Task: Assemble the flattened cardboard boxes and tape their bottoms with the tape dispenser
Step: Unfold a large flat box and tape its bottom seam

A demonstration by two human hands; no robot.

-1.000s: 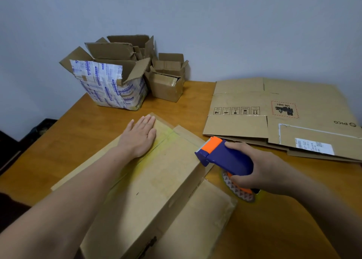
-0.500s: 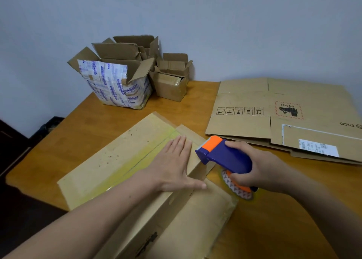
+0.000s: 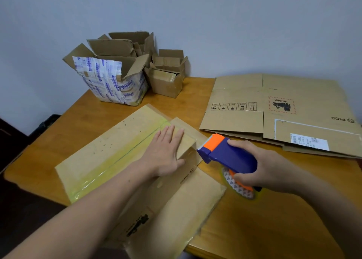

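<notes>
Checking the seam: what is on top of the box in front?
The left hand lies flat on the cardboard box, at one end of its yellowish tape strip. The part beneath the palm is hidden.

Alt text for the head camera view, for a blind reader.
The left hand presses flat on the taped bottom of a cardboard box while the right hand grips a blue and orange tape dispenser beside it. Flattened cardboard and open boxes lie farther back on the table.

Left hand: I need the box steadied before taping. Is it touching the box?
Touching. The head view shows the left hand lying flat on top of the box, fingers straight.
</notes>
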